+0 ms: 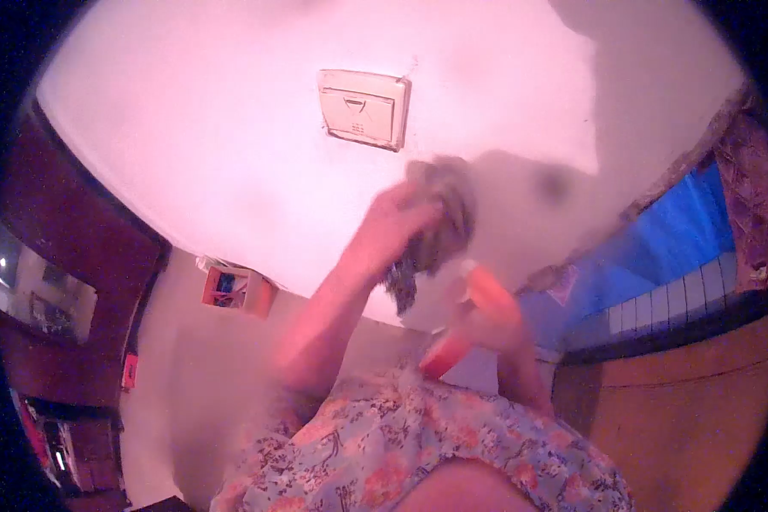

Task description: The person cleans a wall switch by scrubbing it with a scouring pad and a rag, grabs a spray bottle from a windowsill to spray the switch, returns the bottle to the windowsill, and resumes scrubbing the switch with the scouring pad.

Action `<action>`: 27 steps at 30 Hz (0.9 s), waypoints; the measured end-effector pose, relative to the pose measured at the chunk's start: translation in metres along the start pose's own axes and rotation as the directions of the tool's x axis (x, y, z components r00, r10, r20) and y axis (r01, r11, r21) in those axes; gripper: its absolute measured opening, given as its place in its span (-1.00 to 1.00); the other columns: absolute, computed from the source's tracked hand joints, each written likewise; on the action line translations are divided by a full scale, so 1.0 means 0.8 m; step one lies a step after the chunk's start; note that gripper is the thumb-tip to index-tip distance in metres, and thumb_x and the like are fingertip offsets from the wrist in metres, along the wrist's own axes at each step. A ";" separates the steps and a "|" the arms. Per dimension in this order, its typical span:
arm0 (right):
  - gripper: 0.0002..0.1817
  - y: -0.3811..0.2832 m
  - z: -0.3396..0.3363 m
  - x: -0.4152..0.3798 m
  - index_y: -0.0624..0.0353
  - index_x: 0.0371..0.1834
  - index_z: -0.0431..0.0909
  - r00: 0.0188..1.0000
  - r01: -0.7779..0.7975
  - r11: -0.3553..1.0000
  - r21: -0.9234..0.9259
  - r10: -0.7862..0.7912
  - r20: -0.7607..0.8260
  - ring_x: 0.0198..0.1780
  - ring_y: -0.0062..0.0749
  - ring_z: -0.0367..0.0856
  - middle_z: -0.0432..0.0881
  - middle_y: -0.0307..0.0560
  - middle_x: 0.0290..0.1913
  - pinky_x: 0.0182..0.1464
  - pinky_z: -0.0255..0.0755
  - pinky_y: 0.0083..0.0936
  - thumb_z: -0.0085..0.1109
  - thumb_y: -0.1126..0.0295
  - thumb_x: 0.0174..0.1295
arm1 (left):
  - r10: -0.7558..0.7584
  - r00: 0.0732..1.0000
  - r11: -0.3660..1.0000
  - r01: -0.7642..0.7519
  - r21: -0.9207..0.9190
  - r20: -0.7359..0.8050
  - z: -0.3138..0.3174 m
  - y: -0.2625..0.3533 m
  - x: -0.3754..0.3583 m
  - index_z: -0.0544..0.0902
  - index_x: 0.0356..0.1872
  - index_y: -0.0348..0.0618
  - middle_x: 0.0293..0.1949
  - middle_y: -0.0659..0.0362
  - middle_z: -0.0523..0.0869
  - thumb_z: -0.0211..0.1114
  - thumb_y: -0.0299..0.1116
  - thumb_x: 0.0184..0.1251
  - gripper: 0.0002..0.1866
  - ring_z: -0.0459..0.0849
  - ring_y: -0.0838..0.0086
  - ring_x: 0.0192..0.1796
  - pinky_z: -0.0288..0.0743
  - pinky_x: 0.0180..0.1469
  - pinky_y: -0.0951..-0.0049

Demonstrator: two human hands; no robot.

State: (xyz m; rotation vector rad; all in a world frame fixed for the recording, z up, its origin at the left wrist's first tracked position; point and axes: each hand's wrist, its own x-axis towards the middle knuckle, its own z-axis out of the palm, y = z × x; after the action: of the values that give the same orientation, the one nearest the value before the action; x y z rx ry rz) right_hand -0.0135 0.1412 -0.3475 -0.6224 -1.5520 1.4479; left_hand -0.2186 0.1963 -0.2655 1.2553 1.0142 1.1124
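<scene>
My left hand (399,220) is raised against the pale wall and closed around a crumpled dark grey striped cloth (444,205). A loose end of the cloth dangles below my fingers. Lower and to the right, my right hand (491,326) grips a red and orange object (445,354), blurred, with its red end sticking out towards my chest. What kind of object it is, I cannot tell. Above the cloth, a cream card-slot switch (363,109) is set in the wall, with dark smudges around its frame.
The white wall (230,128) fills the upper view. A small open box (237,290) is on the left. Dark wooden furniture (77,196) runs along the left side. To the right are a blue-lit window (666,230) and a patterned curtain (751,205). My floral garment (418,435) shows below.
</scene>
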 end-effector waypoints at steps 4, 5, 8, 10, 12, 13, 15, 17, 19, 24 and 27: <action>-0.41 -0.010 0.006 0.008 0.36 0.14 0.24 0.987 -0.067 0.988 -0.143 0.044 -0.155 -0.19 -0.49 0.49 0.49 -0.07 -0.17 -0.13 0.39 -0.59 0.22 0.43 0.03 | -0.072 0.980 0.967 0.114 -0.227 0.184 -0.014 -0.036 -0.009 0.48 -0.05 -0.32 -0.24 0.16 0.61 0.17 -0.35 0.11 -0.62 0.57 0.50 -0.23 0.47 -0.16 0.50; -0.41 -0.002 -0.001 0.006 0.36 0.14 0.24 0.984 -0.068 0.987 -0.147 0.043 -0.171 -0.19 -0.49 0.49 0.49 -0.07 -0.17 -0.13 0.39 -0.59 0.22 0.43 0.03 | -0.073 0.977 0.967 0.119 -0.226 0.200 -0.021 -0.047 -0.006 0.48 -0.05 -0.32 -0.24 0.16 0.61 0.17 -0.35 0.11 -0.62 0.57 0.50 -0.23 0.47 -0.16 0.50; -0.44 0.021 -0.009 -0.015 0.37 0.11 0.27 0.984 0.060 0.984 0.169 -0.030 -0.175 -0.20 -0.48 0.49 0.49 -0.10 -0.22 -0.14 0.40 -0.58 0.22 0.40 0.04 | -0.125 0.964 0.950 0.184 -0.253 0.233 -0.038 -0.071 -0.004 0.47 -0.05 -0.35 -0.23 0.13 0.61 0.16 -0.35 0.10 -0.61 0.58 0.48 -0.23 0.47 -0.16 0.49; -0.35 -0.001 0.005 -0.087 0.30 0.20 0.20 0.907 -0.072 0.986 -0.151 0.001 -0.422 -0.17 -0.52 0.48 0.48 -0.15 -0.13 -0.14 0.40 -0.56 0.22 0.51 -0.02 | -0.188 0.963 0.950 0.228 -0.212 0.193 -0.006 -0.070 -0.047 0.49 -0.09 -0.33 -0.27 0.12 0.61 0.18 -0.29 0.06 -0.60 0.58 0.47 -0.26 0.47 -0.21 0.50; -0.35 -0.019 0.021 -0.108 0.28 0.19 0.22 0.814 -0.104 0.974 -0.202 -0.033 -0.579 -0.11 -0.52 0.47 0.47 -0.18 -0.08 -0.08 0.39 -0.56 0.23 0.52 -0.03 | -0.211 0.931 0.945 0.273 -0.182 0.298 -0.005 -0.079 -0.039 0.52 -0.10 -0.30 -0.24 0.16 0.61 0.21 -0.31 0.10 -0.64 0.57 0.52 -0.22 0.44 -0.15 0.52; -0.38 -0.026 0.030 -0.113 0.27 0.16 0.26 0.777 -0.046 0.983 -0.176 -0.075 -0.625 -0.06 -0.51 0.45 0.47 -0.19 -0.06 -0.03 0.37 -0.56 0.24 0.50 -0.03 | -0.209 0.939 0.956 0.255 -0.147 0.272 -0.001 -0.088 -0.036 0.52 -0.14 -0.28 -0.30 0.15 0.61 0.19 -0.24 0.07 -0.62 0.57 0.48 -0.27 0.44 -0.23 0.50; -0.34 -0.018 0.035 -0.129 0.24 0.19 0.23 0.735 -0.093 0.987 -0.133 -0.022 -0.678 -0.01 -0.46 0.44 0.46 -0.16 -0.03 0.04 0.34 -0.50 0.27 0.40 -0.03 | -0.181 0.933 0.972 0.218 -0.088 0.310 -0.007 -0.132 -0.016 0.51 -0.16 -0.26 -0.34 0.14 0.60 0.14 -0.13 0.06 -0.58 0.58 0.43 -0.32 0.45 -0.30 0.47; -0.31 0.006 0.016 -0.135 0.21 0.19 0.23 0.757 -0.197 0.947 -0.254 -0.018 -0.654 0.01 -0.41 0.44 0.46 -0.15 0.00 0.09 0.32 -0.43 0.29 0.31 -0.03 | -0.170 0.903 0.971 0.222 -0.091 0.393 0.030 -0.113 -0.023 0.50 -0.11 -0.26 -0.31 0.13 0.60 0.08 -0.07 0.10 -0.53 0.59 0.42 -0.31 0.47 -0.28 0.45; -0.47 0.024 0.022 -0.124 0.22 0.10 0.30 0.686 -0.052 0.952 -0.300 -0.184 -0.704 -0.13 -0.56 0.41 0.44 -0.19 -0.18 -0.04 0.32 -0.55 0.23 0.44 0.03 | -0.210 0.859 0.948 0.296 -0.120 0.467 0.041 -0.090 -0.038 0.47 -0.06 -0.27 -0.25 0.12 0.61 0.05 -0.04 0.14 -0.50 0.60 0.41 -0.31 0.49 -0.26 0.44; -0.53 -0.025 0.022 -0.150 0.15 0.01 0.34 0.621 -0.180 0.962 -0.206 -0.051 -0.782 -0.20 -0.61 0.44 0.46 -0.26 -0.23 -0.11 0.37 -0.54 0.25 0.42 0.00 | -0.273 0.730 0.903 0.419 -0.095 0.626 0.083 -0.091 -0.047 0.43 0.05 -0.24 -0.13 0.10 0.59 0.03 -0.03 0.20 -0.47 0.59 0.42 -0.23 0.50 -0.22 0.42; -0.52 -0.050 0.025 -0.185 0.15 0.02 0.33 0.546 -0.155 0.961 -0.227 -0.108 -0.831 -0.20 -0.61 0.44 0.46 -0.28 -0.23 -0.12 0.37 -0.56 0.25 0.42 0.00 | -0.290 0.671 0.898 0.438 -0.049 0.682 0.110 -0.112 -0.043 0.42 0.06 -0.23 -0.12 0.10 0.59 0.03 -0.02 0.21 -0.47 0.59 0.41 -0.22 0.50 -0.21 0.41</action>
State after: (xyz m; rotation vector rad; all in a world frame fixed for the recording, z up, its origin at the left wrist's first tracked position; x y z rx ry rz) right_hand 0.0478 -0.0008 -0.3474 -1.2921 -0.9293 0.7003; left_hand -0.1328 0.1473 -0.3496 1.0791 0.5370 0.3720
